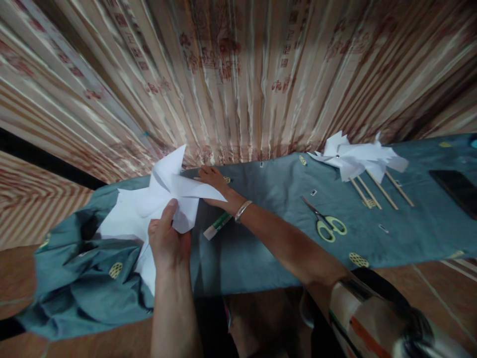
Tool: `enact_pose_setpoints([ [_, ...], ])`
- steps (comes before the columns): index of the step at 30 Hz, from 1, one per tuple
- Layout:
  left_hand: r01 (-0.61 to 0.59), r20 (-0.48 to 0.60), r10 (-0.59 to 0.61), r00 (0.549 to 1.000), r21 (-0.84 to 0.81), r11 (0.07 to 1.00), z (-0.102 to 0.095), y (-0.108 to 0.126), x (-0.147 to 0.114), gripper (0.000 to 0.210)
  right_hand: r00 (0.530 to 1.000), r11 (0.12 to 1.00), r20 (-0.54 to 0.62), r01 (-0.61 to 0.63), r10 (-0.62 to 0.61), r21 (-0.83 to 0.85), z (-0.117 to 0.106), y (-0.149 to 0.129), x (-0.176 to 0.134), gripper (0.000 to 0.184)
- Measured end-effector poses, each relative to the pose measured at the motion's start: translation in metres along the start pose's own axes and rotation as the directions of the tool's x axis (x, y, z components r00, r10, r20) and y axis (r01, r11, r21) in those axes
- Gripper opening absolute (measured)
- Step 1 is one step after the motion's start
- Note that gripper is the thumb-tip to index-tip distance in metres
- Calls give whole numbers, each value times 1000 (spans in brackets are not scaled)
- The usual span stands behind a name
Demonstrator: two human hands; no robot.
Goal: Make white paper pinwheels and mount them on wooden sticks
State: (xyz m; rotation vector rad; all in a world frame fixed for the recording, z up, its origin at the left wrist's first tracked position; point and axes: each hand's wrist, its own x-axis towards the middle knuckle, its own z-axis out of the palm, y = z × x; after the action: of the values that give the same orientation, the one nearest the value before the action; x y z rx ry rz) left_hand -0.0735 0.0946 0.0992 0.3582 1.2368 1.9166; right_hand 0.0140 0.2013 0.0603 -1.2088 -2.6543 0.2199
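A folded white paper pinwheel (164, 184) is pinched in my left hand (169, 233), with the thumb near its centre. Beyond its right blade, my right hand (213, 180) rests low at the cloth's far edge, wearing a bracelet at the wrist. Its fingers are bent and partly covered by the paper; a thin pale end shows beside them, too small to name. Near the right wrist lies a green and white glue stick (218, 226). More white paper (124, 214) lies left of and beneath the pinwheel.
Scissors (325, 221) with light green handles lie right of my right forearm. Several white pinwheels (357, 155) on wooden sticks are farther right, near a dark phone (455, 191). A patterned curtain (238, 79) hangs behind the teal cloth (261, 268), which bunches at the left.
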Motion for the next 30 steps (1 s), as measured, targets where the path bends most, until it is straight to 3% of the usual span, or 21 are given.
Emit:
enact_pose_setpoints([
  [9, 34, -14, -35, 999, -35, 999, 1, 2, 0, 7, 999, 999, -8, -37, 37, -2, 0, -8, 7, 25],
  [15, 39, -3, -39, 999, -12, 999, 1, 3, -2, 5, 993, 1000, -119, -24, 25, 8, 7, -6, 1, 24],
  [20, 24, 2, -24, 1000, -21, 1000, -1, 2, 0, 5, 978, 1000, -207, 14, -9, 23, -4, -9, -15, 23],
  [25, 13, 21, -12, 1000, -38, 999, -4, 3, 1, 4, 958, 996, -279, -48, 66, 70, -18, 2, -65, 17],
  [30, 35, 120, -34, 992, -2, 999, -1, -6, -7, 10, 933, 971, -311, -117, 179, 207, -20, 31, -160, 13],
])
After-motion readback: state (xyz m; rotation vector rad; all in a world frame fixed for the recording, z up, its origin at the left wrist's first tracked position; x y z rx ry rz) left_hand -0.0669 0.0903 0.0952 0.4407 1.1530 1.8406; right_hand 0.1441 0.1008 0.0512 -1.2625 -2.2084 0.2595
